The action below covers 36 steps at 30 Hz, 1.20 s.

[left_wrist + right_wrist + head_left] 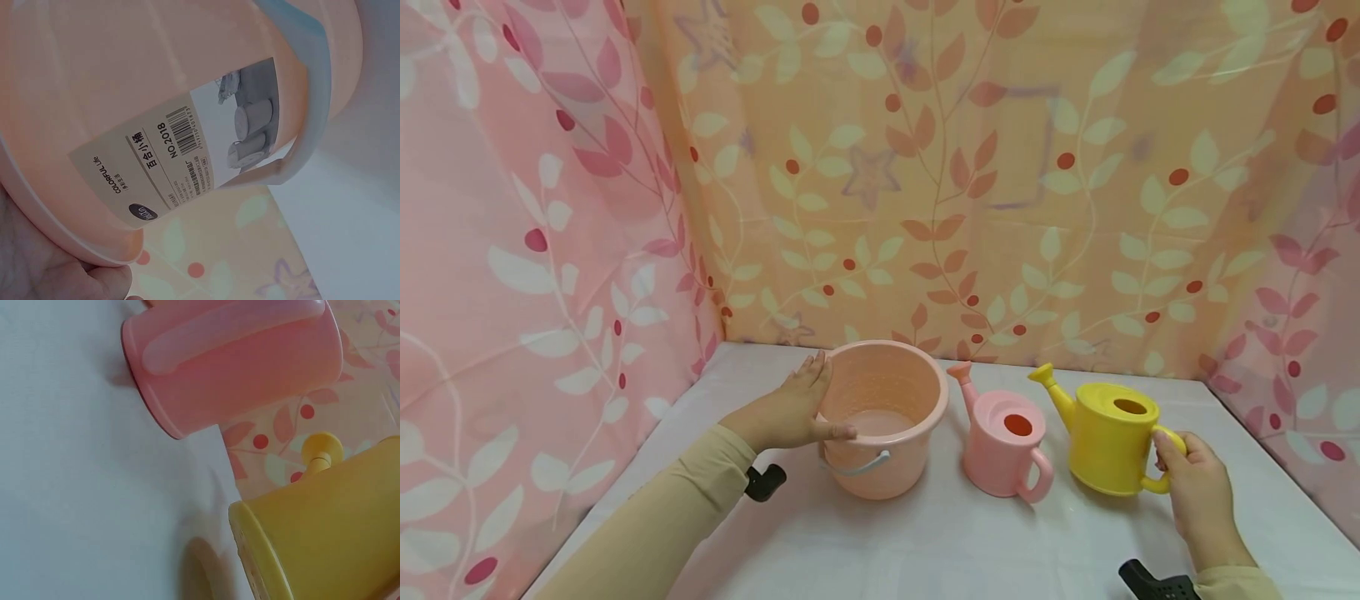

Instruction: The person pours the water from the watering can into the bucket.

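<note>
A peach-coloured bucket [880, 467] stands upright at the middle, its pale blue handle [868, 465] hanging at the front. My left hand [793, 408] rests on the left part of its rim, fingers extended and thumb lying over the near edge. In the left wrist view the bucket [94, 62] carries a printed label [175, 150]. To the right, my right hand [1202, 483] grips the handle of a yellow watering can [1105, 450], whose spout points left. Between bucket and yellow can stands a pink watering can [996, 458], its handle toward me.
A white tabletop [970, 550] lies under everything. Leaf-patterned cloth walls [865, 217] rise behind it and at both sides. Black devices are worn at the left wrist [766, 482] and the right wrist [1157, 583].
</note>
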Each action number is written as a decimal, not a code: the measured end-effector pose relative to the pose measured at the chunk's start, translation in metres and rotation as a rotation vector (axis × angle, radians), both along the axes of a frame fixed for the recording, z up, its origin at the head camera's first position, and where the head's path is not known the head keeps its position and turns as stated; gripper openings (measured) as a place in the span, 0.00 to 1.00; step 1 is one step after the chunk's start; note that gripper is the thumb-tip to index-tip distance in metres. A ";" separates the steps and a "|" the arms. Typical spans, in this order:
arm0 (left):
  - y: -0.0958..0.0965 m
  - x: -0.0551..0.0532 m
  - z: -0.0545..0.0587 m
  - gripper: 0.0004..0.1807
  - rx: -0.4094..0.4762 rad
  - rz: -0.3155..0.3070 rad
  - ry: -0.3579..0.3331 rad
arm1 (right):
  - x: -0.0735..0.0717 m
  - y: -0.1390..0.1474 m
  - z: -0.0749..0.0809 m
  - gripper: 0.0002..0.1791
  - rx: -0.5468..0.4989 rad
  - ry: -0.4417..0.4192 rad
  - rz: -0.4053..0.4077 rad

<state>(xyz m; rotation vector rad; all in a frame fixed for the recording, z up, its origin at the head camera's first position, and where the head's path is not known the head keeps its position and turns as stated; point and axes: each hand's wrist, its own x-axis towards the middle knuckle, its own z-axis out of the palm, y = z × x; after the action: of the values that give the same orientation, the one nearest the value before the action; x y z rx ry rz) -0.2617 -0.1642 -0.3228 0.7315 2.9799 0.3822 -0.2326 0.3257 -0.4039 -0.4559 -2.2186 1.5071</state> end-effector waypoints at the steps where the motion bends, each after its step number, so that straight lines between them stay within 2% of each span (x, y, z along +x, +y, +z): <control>1: 0.000 0.000 0.000 0.64 -0.001 0.000 0.002 | 0.000 0.000 0.000 0.17 -0.005 0.001 -0.002; 12: 0.000 -0.001 0.000 0.64 -0.004 0.006 0.008 | -0.004 0.000 -0.007 0.18 -0.013 -0.006 -0.011; 20: 0.000 -0.001 -0.001 0.64 -0.002 0.010 0.004 | -0.014 0.011 -0.025 0.20 -0.033 -0.014 -0.012; 24: 0.000 -0.002 -0.001 0.64 0.000 0.014 -0.001 | -0.010 0.008 -0.024 0.17 -0.057 0.004 -0.003; 28: 0.000 -0.003 0.000 0.65 0.004 0.018 -0.009 | -0.001 0.004 -0.018 0.12 -0.144 0.058 0.046; 32: 0.000 -0.003 0.000 0.65 0.001 0.018 -0.008 | 0.006 0.005 -0.017 0.11 -0.251 0.112 0.122; 36: 0.000 -0.002 0.000 0.64 0.004 0.017 -0.012 | 0.011 0.009 -0.018 0.11 -0.261 0.078 0.178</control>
<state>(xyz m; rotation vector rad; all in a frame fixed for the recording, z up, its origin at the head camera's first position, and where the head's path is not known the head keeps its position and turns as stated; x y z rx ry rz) -0.2638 -0.1639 -0.3225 0.7021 2.9768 0.3920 -0.2217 0.3350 -0.4222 -0.2760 -2.0571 1.8863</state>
